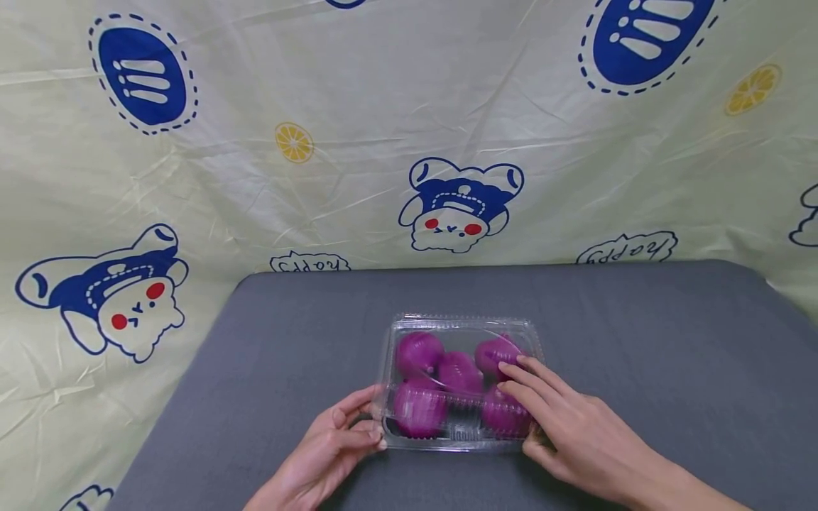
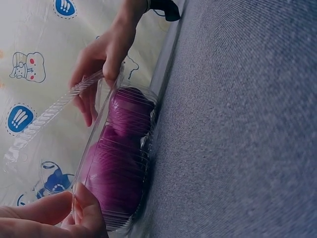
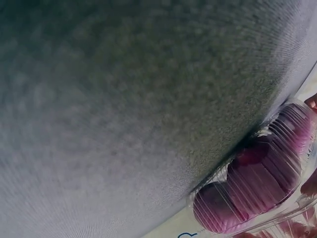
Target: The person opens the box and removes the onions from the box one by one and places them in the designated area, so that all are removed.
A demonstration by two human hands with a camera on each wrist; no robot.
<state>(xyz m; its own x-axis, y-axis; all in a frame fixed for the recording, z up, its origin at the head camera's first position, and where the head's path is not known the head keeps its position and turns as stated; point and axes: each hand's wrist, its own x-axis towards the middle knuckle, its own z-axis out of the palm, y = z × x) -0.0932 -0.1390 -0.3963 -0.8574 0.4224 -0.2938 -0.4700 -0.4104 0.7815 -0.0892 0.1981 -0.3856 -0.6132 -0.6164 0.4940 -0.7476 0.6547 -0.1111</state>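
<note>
A clear plastic clamshell container (image 1: 460, 446) with several purple onions (image 1: 418, 411) inside sits on the grey surface. Its transparent lid (image 2: 54, 106) stands tilted up from the base in the left wrist view. My left hand (image 1: 326, 447) pinches the rim at the near left corner between thumb and fingers. At the right side, my right hand (image 1: 575, 426) grips the edge, thumb low at the near corner and fingers reaching over the onions. In the right wrist view the ribbed side of the container shows onions (image 3: 262, 173) pressed close together; most of the right hand is out of that frame.
A grey cloth-covered table (image 1: 307, 319) spreads around the container. Behind it hangs a pale curtain (image 1: 358, 85) printed with blue cartoon figures and orange slices. A dark band (image 2: 166, 7) circles the right wrist.
</note>
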